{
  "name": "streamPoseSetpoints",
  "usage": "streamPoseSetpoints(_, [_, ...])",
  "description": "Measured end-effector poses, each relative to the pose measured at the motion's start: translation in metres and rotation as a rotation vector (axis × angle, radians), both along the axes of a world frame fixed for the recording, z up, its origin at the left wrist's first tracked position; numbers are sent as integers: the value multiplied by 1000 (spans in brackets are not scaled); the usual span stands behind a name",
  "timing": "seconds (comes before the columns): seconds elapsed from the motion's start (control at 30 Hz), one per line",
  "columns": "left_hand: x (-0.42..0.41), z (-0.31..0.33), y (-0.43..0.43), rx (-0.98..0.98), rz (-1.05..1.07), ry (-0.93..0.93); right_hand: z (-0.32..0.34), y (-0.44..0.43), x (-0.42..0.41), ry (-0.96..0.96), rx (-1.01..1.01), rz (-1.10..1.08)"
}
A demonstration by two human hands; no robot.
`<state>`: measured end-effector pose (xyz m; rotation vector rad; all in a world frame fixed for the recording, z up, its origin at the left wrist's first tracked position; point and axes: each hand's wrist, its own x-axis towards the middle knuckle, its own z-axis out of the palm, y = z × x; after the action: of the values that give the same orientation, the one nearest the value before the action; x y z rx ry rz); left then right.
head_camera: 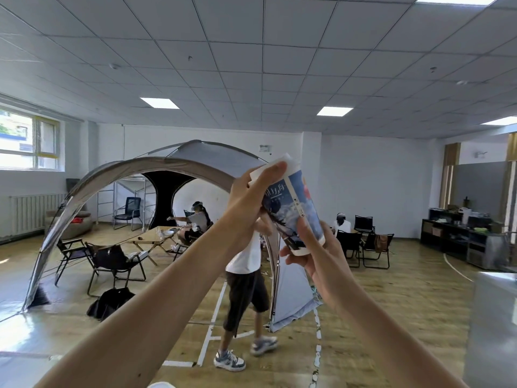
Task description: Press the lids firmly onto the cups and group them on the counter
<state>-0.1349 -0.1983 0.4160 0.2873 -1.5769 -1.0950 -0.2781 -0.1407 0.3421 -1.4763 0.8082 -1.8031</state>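
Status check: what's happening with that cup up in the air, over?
Left hand grips lid, thumb across it. Right hand holds cup by its base, tilted, mid-air. Nothing in the way.

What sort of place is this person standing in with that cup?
Probably a big indoor hall, perhaps a sports room staged as a campsite: a dome tent stands on a wooden floor with painted court lines, folding camp chairs beside it, under a tiled ceiling.

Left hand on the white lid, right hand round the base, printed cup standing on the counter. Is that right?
Not quite: the head view shows the cup held up in the air, tilted, not standing on any surface. The left hand is on the white lid and the right hand grips the base, as stated.
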Motion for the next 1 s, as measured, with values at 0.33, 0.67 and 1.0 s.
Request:
streamPoseSetpoints(0.33, [-6,1,0,25,-12,27,-3,1,-4,-44,11,110])
streamPoseSetpoints(0.67, [-15,-5,-3,113,26,11,-4,-2,-7,-134,36,94])
streamPoseSetpoints(1.0, [-20,-10,-7,122,-24,-14,-8,5,-17,-60,57,86])
